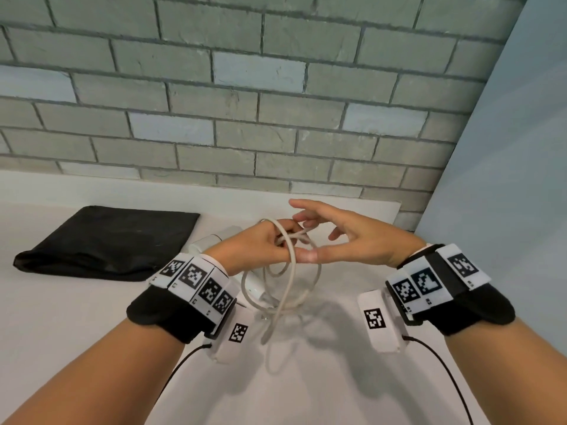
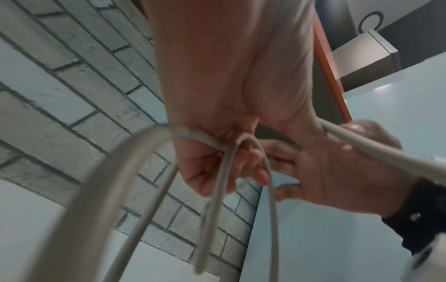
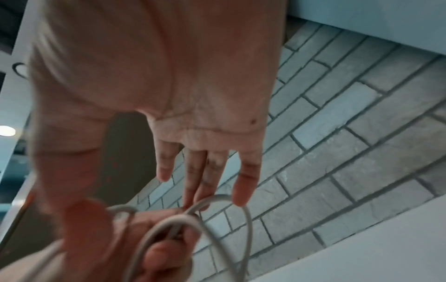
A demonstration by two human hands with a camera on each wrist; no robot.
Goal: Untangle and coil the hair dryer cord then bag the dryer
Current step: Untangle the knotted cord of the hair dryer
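Note:
My left hand [image 1: 264,245] grips several loops of the beige cord [image 1: 283,289] above the white table; the loops hang down from its curled fingers [image 2: 212,171]. My right hand [image 1: 325,237] is beside it with fingers spread and mostly straight; its fingertips [image 3: 241,196] touch the top of a cord loop [image 3: 248,229] and hold nothing. Its thumb lies against my left thumb. The white hair dryer [image 1: 210,240] lies on the table, mostly hidden behind my left hand and wrist. The black bag [image 1: 107,240] lies flat at the left.
A grey brick wall [image 1: 245,102] runs along the back of the white table [image 1: 337,378]. A pale blue wall [image 1: 506,179] closes the right side. Thin black cables trail from both wrist bands.

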